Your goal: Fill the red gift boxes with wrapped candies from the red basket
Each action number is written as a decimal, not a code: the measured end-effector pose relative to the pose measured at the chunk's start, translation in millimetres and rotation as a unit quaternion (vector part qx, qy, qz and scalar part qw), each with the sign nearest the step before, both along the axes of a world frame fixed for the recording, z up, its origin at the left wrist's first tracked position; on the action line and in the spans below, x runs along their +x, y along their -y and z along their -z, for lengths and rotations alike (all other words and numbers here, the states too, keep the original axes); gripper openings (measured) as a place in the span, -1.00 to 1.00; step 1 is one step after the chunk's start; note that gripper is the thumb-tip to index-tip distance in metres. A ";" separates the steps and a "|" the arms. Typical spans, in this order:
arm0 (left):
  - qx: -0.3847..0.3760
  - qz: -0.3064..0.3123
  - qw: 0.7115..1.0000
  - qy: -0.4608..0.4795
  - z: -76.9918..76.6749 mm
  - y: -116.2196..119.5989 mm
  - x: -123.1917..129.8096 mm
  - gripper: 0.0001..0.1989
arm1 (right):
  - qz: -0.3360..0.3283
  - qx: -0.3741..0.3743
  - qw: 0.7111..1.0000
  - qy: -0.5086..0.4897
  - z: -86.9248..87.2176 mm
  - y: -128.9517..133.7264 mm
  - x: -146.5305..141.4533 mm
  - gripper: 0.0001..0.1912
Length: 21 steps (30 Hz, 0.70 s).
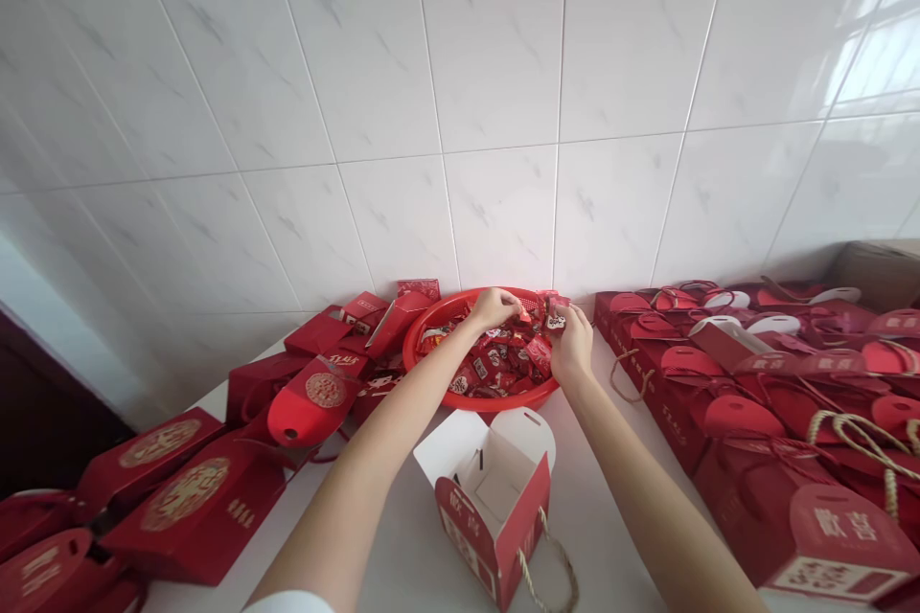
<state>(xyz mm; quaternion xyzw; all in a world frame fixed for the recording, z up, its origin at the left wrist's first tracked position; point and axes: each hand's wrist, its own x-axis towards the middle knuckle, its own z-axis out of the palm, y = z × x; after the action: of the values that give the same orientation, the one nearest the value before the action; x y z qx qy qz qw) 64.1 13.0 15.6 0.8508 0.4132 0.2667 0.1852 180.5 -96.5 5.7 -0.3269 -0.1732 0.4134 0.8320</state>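
Note:
A round red plastic basket (415,342) stands against the wall, filled with wrapped candies (493,364) in red packaging. Over its far side, my left hand (495,308) is closed in a pinch on a small red-wrapped candy (524,315). My right hand (573,343), at the basket's right edge, holds red candy packets (556,314), one with a white label; how many is unclear. In front of the basket, between my forearms, sits an open red gift box (495,512) with white inside, its flaps spread and a rope handle (550,565) hanging at its right.
On the left lie several red gift boxes (191,498), some tilted or stacked. Rows of closed red boxes with cord handles (762,402) fill the right side. A brown cardboard box (877,280) is at the far right. White tiled wall (495,211) rises behind the white table (604,517).

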 end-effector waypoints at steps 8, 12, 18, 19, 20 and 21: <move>-0.104 0.039 0.948 0.297 -18.1 31.0 -7.4 -0.80 | -0.033 0.015 0.999 0.004 -3.8 2.6 -1.0 -0.85; -0.121 0.039 0.938 0.324 -18.0 41.4 -1.5 -0.83 | -0.055 0.017 0.998 -0.018 -4.5 2.2 0.0 -0.84; -0.191 0.075 0.931 0.303 -11.2 37.5 4.9 -0.91 | -0.034 0.022 0.999 -0.012 -1.5 -0.4 3.8 -0.81; -0.194 0.071 0.932 0.297 -8.8 36.6 6.4 -0.89 | -0.016 0.020 0.999 -0.022 -1.4 -0.3 4.1 -0.81; -0.187 0.067 0.940 0.277 -6.2 36.4 8.1 -0.87 | 0.003 0.019 0.999 -0.033 -1.5 -0.1 4.3 -0.82; -0.173 0.072 0.953 0.239 -3.3 36.9 10.2 -0.85 | 0.019 0.018 0.999 -0.042 -1.6 0.2 4.3 -0.84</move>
<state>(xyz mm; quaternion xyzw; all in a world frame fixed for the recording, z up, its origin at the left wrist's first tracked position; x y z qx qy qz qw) 74.3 -23.9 18.9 0.7446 0.3344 0.3728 0.4414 184.8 -96.7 7.3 -0.2974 -0.1396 0.4072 0.8522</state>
